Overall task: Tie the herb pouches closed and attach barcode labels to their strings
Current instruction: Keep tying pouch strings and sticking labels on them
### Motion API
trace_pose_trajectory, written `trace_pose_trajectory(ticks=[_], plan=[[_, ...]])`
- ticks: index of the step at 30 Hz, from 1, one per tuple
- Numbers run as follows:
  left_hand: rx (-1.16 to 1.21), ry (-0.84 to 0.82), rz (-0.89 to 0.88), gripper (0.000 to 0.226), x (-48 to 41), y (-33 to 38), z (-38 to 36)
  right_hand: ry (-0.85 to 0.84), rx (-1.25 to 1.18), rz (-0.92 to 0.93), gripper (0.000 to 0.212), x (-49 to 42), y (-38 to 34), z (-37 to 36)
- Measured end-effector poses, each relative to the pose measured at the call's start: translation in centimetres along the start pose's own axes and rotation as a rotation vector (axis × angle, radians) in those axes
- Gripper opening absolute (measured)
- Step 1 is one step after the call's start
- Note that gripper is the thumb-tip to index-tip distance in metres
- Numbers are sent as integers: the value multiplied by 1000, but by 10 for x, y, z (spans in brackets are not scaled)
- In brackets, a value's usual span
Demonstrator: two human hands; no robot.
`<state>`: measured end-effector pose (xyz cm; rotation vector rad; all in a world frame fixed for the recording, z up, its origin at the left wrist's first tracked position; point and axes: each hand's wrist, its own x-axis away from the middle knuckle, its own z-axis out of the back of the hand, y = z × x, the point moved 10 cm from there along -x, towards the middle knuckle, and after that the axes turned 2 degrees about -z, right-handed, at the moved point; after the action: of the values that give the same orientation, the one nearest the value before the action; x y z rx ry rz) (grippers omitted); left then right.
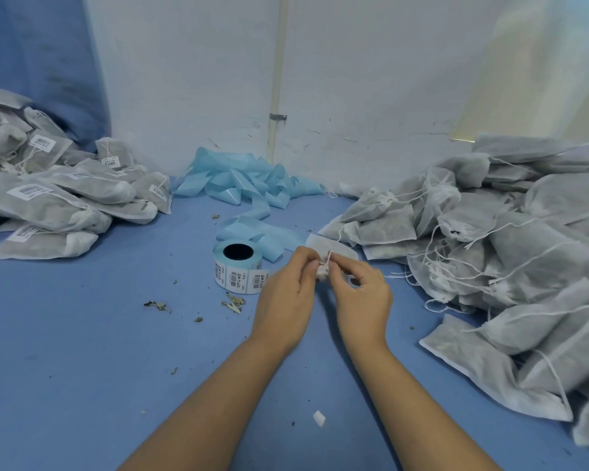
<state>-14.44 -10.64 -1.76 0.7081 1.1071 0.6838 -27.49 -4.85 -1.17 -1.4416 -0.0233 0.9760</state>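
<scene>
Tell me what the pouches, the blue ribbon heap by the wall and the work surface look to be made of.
Pouches: thin non-woven fabric, matte white; dark contents show through, edges look heat-sealed. Blue ribbon heap: probably label backing paper, slightly glossy, holding crisp folds and trailing from the label roll. Work surface: matte blue, faintly textured; cloth or plastic sheet, unclear.

Single head cam, wide-angle, looks forward and down over the blue worktop (82,334) toward the far wall (354,79). Close range: forearms enter from the near edge, centre frame.
</scene>
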Motion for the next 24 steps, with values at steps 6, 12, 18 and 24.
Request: trace_pose_trajectory(ticks=[6, 12, 18, 24], plan=[[33, -80, 60, 12, 1, -5, -11, 46, -420, -291, 16, -3, 30, 5], [164, 29, 174, 15, -1, -19, -1, -89, -435, -227, 19, -4, 15, -8], [199, 129, 183, 17, -1, -21, 13, -194, -284, -115, 24, 1, 1, -17], [165, 148, 123, 11, -1, -12, 17, -270, -168, -44, 19, 6, -9, -21]])
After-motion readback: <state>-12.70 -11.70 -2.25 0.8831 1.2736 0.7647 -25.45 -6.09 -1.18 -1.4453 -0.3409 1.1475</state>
